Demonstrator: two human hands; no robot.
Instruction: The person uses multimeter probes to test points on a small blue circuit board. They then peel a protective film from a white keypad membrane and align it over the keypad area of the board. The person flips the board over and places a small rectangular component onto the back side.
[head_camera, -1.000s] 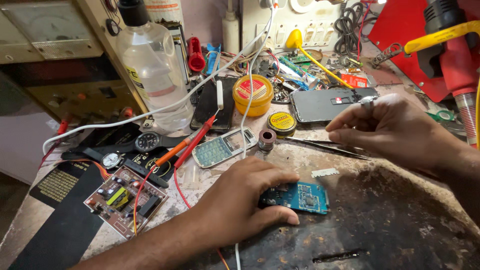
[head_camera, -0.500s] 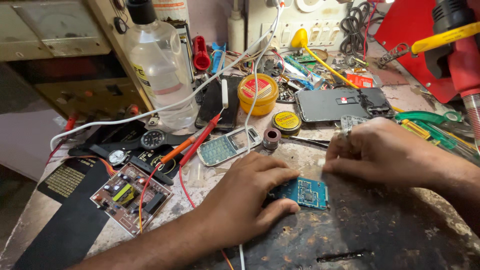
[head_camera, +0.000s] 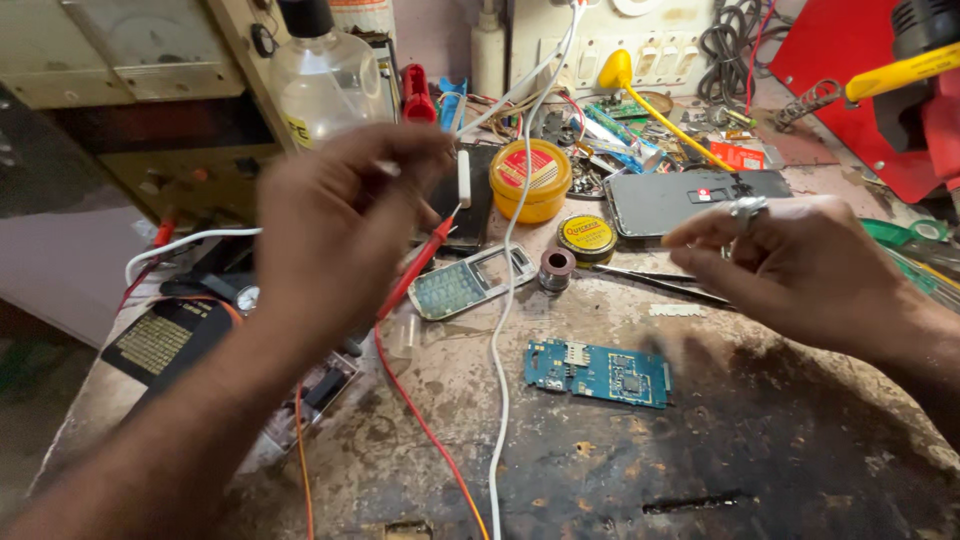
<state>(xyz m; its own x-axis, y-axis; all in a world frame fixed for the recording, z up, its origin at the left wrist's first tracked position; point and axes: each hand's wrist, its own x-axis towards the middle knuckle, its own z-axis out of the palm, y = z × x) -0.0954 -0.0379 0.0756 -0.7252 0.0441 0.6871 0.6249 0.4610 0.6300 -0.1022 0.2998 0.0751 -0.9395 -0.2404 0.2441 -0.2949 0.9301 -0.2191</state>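
My left hand (head_camera: 335, 225) grip pinching white cable (head_camera: 505, 300); right hand (head_camera: 800, 270) loosely curled, holding nothing, above blue board (head_camera: 597, 372).

The circuit board (head_camera: 598, 372) lies flat on the workbench (head_camera: 760, 450), near the middle. Just beyond it and to the left sits a phone keypad frame (head_camera: 470, 282), with a small solder spool (head_camera: 556, 268) and a flat tin (head_camera: 587, 238) to its right. Farther back stands a round tub (head_camera: 530, 178) — right of that, a phone (head_camera: 690, 198) lying face down. A bottle (head_camera: 325, 80) stands far left. A cable (head_camera: 503, 330) runs from the far wall towards the near edge, passing left of the board.
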